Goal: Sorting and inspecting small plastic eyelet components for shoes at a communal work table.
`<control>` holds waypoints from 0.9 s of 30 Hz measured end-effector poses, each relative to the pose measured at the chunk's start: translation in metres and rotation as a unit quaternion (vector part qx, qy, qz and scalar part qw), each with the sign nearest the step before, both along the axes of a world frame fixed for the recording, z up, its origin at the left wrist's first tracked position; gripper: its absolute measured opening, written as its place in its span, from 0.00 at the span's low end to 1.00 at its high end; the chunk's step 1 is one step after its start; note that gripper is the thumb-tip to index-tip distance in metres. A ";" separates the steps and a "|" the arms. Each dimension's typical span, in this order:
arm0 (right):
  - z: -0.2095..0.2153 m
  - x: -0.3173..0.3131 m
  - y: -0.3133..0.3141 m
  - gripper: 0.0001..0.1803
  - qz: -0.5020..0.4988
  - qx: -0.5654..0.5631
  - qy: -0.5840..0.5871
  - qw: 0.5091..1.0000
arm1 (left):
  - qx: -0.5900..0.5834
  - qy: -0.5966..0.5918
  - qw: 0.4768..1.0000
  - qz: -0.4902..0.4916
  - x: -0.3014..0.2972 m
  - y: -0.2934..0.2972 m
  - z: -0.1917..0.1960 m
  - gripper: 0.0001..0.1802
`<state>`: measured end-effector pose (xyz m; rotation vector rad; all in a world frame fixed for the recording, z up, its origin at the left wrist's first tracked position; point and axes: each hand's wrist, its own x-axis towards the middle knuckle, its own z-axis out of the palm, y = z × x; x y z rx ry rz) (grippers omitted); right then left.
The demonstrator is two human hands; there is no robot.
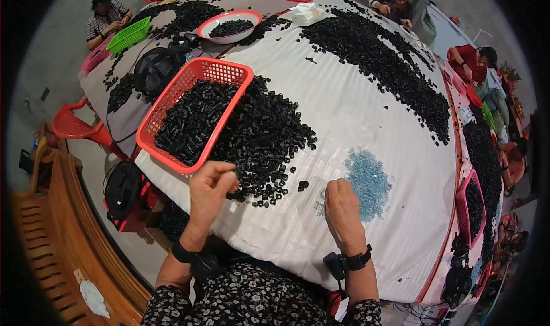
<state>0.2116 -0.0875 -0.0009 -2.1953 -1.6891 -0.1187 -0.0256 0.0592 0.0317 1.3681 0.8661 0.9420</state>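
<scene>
My left hand (211,190) is at the near edge of a heap of small black plastic pieces (266,134), just below the red basket. Its thumb and fingers are drawn together; whatever they hold is hidden. Over the left side of a scatter of small clear-blue pieces (371,184), my right hand (342,204) has its fingers closed and pointing down; I cannot make out what is in them. Between the hands lie a couple of loose black pieces (303,185). The red perforated basket (234,73), filled with more black pieces, is tilted against the heap's left side.
Beyond, a long band of black pieces (372,51) spreads across the white cloth (321,97). A red-rimmed bowl (256,18) and a green basket (129,37) stand farther back. A pink basket (463,211) is at right. Several people sit around the table; a wooden bench (74,234) is at left.
</scene>
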 end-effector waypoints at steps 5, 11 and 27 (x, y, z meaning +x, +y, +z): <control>-0.003 -0.002 -0.004 0.05 -0.011 0.104 0.093 0.990 | 0.200 0.096 0.963 0.152 -0.011 0.044 -0.002 0.07; -0.008 0.000 -0.006 0.07 -0.010 0.167 0.172 0.971 | 0.394 0.320 0.832 0.223 -0.016 0.063 -0.002 0.16; -0.008 -0.013 -0.010 0.07 0.052 0.236 0.690 0.683 | -0.348 -0.110 0.869 -0.334 0.097 -0.060 -0.034 0.11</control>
